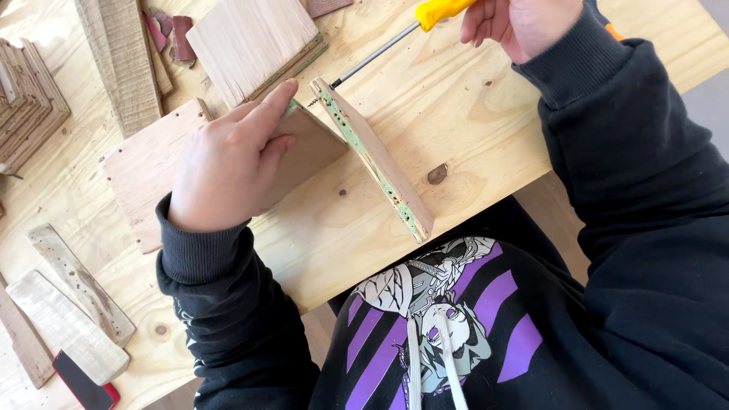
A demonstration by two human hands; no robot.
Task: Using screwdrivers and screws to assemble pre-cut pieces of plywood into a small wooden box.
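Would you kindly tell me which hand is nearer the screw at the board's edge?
Left. The left hand touches the board beside the screw; the right hand grips the screwdriver handle, farther away.

Right hand cut off by top edge, fingers partly out of view. Yellow-handled screwdriver handle end cropped at top too. Small screw at its tip too tiny to tell how deep it sits. Left hand covers much of the flat plywood panel. Stack of wooden slats and red-and-black flat object clipped by frame edges.
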